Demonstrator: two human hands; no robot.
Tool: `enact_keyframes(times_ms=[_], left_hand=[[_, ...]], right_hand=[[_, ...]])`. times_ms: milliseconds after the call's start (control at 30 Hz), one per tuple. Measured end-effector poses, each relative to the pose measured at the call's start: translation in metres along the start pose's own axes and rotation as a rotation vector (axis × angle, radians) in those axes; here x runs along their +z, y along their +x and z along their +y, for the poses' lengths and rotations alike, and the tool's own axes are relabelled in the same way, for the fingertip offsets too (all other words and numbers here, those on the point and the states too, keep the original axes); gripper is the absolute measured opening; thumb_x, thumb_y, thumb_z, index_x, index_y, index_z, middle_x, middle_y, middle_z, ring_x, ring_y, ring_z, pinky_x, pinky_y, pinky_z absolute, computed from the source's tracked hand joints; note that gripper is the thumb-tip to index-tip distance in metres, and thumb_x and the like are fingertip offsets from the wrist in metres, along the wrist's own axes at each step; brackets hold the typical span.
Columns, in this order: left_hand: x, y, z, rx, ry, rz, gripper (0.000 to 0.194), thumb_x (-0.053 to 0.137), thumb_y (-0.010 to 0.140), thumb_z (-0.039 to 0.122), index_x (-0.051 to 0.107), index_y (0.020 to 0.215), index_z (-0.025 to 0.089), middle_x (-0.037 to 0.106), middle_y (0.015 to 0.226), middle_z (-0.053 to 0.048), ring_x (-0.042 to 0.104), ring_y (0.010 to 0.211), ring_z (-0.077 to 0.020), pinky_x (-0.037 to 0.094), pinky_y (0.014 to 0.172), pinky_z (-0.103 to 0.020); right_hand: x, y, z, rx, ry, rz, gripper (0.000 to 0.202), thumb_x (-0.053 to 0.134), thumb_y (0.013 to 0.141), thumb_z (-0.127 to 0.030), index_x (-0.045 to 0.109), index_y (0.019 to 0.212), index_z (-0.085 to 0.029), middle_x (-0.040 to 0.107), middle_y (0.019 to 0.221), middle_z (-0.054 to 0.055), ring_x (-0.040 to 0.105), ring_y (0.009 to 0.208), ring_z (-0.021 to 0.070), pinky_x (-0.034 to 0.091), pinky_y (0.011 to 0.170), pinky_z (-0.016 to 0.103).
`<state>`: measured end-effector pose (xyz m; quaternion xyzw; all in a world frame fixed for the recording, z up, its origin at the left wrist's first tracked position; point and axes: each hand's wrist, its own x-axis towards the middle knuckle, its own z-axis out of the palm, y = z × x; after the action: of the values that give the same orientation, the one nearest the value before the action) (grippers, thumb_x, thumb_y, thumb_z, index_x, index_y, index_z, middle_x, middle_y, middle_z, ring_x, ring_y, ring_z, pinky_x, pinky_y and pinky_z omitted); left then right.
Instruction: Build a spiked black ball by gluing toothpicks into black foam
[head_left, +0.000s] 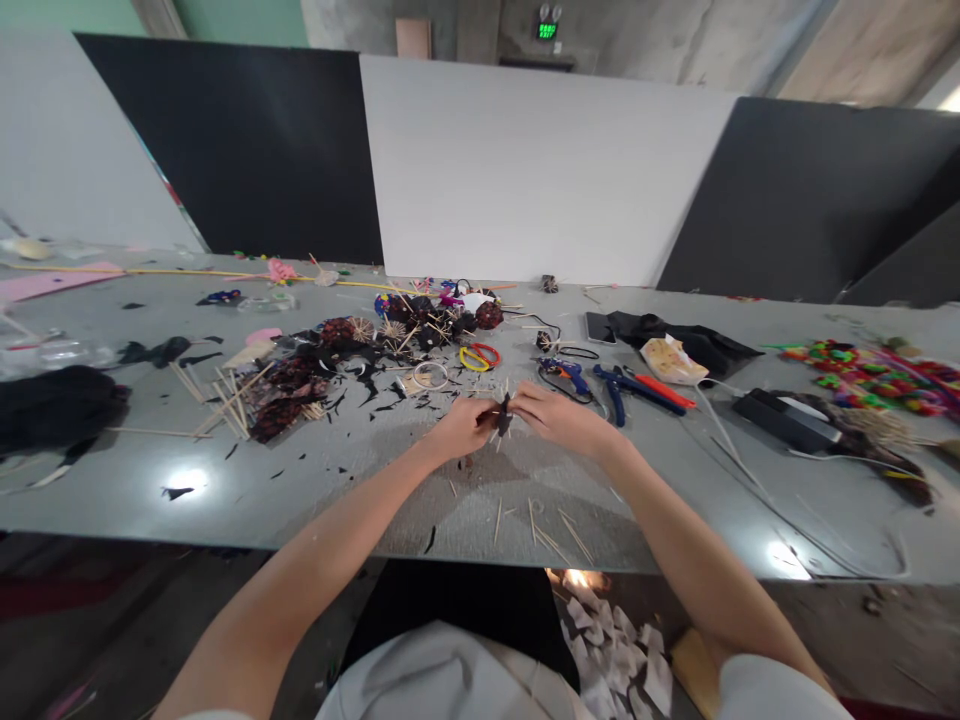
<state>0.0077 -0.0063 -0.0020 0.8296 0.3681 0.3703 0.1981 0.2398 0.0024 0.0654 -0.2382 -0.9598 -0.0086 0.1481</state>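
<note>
Holding: in the head view, the left hand (466,428) and right hand (553,415) meet at a dark stick piece (504,416), the fingers of each pinching it from its own side; exact fingertip contact is too small to tell.
Dark stick piece: just above the counter (300,505), midway along its length, back from the near edge.
Handling: probably very light, its thin sticks stiff and easily snapped, the dark middle softer; best gripped at that middle, clear of the stick tips.
Loose sticks (532,522): strewn near the counter's near edge.
</note>
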Motion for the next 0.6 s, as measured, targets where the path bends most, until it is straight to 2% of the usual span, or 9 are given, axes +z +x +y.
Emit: enact_keyframes(times_ms=[300,600], left_hand=[[0.0001,-0.0002,-0.0013,-0.012,-0.028,0.010,0.020,0.054,0.089,0.003,0.066,0.081,0.016,0.069,0.074,-0.002,0.059,0.065,-0.0129,0.040,0.066,-0.023],[0.0016,-0.0003,-0.0035,-0.039,-0.086,0.025,0.017,0.055,0.088,0.004,0.067,0.081,0.015,0.066,0.070,0.000,0.054,0.062,-0.0108,0.036,0.063,-0.021]], right_hand=[[0.0000,-0.0015,-0.0017,0.008,0.006,0.014,0.026,0.043,0.107,-0.018,0.068,0.113,-0.020,0.062,0.103,0.009,0.062,0.091,0.0218,0.053,0.085,0.037],[-0.0054,-0.0011,-0.0074,0.003,-0.083,-0.007,0.032,0.043,0.098,-0.007,0.065,0.118,-0.019,0.059,0.107,0.011,0.059,0.092,0.0227,0.052,0.089,0.039]])
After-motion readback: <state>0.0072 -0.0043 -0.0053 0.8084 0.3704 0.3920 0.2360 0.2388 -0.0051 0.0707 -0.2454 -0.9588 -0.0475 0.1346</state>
